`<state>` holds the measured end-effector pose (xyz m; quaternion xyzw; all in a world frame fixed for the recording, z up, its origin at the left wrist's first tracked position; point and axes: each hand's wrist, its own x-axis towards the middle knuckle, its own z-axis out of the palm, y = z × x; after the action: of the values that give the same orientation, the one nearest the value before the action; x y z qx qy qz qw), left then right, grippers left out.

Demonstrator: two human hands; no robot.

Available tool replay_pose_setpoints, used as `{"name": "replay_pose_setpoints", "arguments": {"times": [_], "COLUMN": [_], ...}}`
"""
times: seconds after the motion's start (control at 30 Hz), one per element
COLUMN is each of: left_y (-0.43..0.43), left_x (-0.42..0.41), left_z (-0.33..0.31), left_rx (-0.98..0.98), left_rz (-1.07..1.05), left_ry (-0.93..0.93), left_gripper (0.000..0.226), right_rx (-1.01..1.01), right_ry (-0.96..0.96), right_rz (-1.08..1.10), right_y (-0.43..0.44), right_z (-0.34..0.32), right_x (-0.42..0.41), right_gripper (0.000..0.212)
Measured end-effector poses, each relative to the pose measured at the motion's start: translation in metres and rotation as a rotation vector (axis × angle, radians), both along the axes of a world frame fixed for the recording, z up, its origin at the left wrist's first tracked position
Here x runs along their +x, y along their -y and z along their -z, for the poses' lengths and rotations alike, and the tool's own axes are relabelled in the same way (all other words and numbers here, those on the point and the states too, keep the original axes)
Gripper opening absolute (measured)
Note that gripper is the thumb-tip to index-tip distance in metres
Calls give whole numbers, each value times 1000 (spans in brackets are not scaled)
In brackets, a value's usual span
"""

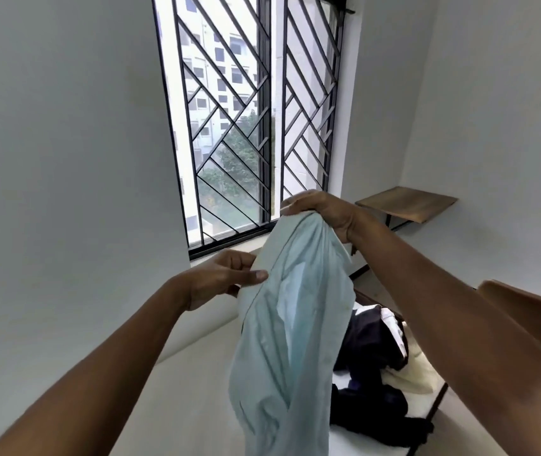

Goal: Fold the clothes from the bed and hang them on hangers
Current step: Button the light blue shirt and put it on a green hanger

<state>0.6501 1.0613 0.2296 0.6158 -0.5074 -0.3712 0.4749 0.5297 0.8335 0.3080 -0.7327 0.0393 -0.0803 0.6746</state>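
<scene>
A pale blue garment (290, 327) hangs in the air in front of me, above the white bed (190, 383). My right hand (323, 212) grips its bunched top edge, held high before the window. My left hand (226, 274) pinches the garment's left edge lower down, thumb on the front of the cloth. A heap of dark clothes (372, 357) with a white piece and a cream piece lies on the bed behind the hanging garment. No hanger is in view.
A barred window (246, 120) fills the wall ahead. A small wooden shelf (407, 204) is fixed in the right corner. Grey-white walls stand close on the left and right. A brown object (525, 304) juts in at the right edge.
</scene>
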Motion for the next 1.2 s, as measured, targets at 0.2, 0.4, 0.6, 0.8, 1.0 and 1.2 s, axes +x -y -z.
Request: {"name": "replay_pose_setpoints", "arguments": {"times": [0.2,0.4,0.6,0.8,1.0,1.2], "left_y": [35,36,37,40,1,-1], "left_x": [-21,27,63,82,81,59], "left_z": [22,37,0,-33,-55,-57], "left_rx": [-235,-143,-269,-377,345,260], "left_rz": [-492,-694,-746,-693,-147,-116], "left_ry": [545,882,942,321,247,-260], "left_gripper": [45,26,22,11,38,74], "right_rx": [146,-830,-820,-729,-590,-854], "right_ry": [43,-416,-531,-334,-582,-258], "right_rz": [-17,-59,125,158,-69,367], "right_y": [4,39,69,87,93,108], "right_z": [-18,-13,18,-2,-9,4], "right_x": [-3,-20,-18,-15,-16,10], "right_gripper": [23,31,20,35,31,29]}}
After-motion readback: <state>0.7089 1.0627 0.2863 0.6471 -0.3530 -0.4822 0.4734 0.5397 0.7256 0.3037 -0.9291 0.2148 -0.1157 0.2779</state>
